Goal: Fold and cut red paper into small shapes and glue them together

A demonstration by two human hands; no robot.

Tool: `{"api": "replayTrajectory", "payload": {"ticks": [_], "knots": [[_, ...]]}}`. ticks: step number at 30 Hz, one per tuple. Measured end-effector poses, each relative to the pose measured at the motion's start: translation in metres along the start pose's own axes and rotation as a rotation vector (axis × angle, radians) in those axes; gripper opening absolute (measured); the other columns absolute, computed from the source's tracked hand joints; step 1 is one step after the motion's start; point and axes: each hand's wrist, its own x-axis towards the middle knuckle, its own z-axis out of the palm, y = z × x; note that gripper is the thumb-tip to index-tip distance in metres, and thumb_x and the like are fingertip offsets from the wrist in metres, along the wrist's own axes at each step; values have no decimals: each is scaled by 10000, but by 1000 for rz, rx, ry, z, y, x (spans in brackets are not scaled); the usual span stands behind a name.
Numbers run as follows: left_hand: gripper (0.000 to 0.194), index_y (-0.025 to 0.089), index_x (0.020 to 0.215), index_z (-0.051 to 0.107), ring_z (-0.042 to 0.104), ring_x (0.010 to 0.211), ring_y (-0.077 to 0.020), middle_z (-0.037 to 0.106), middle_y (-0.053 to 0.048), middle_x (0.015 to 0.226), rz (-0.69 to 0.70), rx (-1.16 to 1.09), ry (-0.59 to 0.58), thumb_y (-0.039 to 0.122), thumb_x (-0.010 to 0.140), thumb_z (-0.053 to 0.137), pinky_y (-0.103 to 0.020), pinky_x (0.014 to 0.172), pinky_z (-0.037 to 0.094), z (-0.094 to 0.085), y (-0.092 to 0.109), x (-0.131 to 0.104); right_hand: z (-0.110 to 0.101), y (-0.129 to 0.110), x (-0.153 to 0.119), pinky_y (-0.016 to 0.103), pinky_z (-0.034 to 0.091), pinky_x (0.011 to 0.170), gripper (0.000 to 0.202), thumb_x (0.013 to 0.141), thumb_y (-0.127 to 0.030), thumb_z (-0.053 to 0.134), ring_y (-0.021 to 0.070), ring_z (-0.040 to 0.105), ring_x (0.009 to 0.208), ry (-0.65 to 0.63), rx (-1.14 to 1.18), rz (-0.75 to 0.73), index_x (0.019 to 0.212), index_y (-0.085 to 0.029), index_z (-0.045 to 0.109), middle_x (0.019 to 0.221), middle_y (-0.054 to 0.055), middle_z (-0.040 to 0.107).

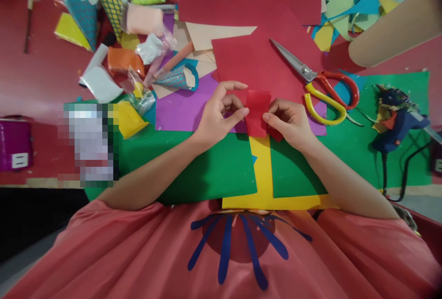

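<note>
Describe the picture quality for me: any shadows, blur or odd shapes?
In the head view, a soft shadow lies on the green sheet beside the left forearm; the upper-right corner is dark; the cardboard tube nearby looks stretched, perhaps by a wide lens; a coarse pixelated block hides detail at left; the small red piece near the centre looks fairly clear.

Coral-pink short-sleeved top (138,248) with blue round-tipped stripes (225,248), probably a print

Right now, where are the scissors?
In the head view, the scissors lie right of centre, partly on red paper, just beyond the right hand and left of the glue gun.
</note>
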Motion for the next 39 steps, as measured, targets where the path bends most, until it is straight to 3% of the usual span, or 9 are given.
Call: {"api": "replayTrajectory", "payload": {"ticks": [14, 39], "knots": [[369, 250, 1129, 488, 611, 718, -96, 593, 33, 766, 18, 2, 36, 377, 823, 649, -238, 680, 512, -2, -2, 1, -1, -2, 0, 222, 305, 487, 211, 770, -297, 620, 66, 399, 527, -65, -74, 52, 635, -175, 515, 571, -35, 500], [275, 220, 986, 548, 620, 725, -93, 613, 18, 789, 88, 67, 178, 434, 836, 636, -244, 680, 522, -5, -1, 3, -1, -4, -1, 226, 279, 481, 216, 785, -278, 623, 53, 361, 496, -109, -104, 16, 635, -175, 507, 545, -56, 454]]}}
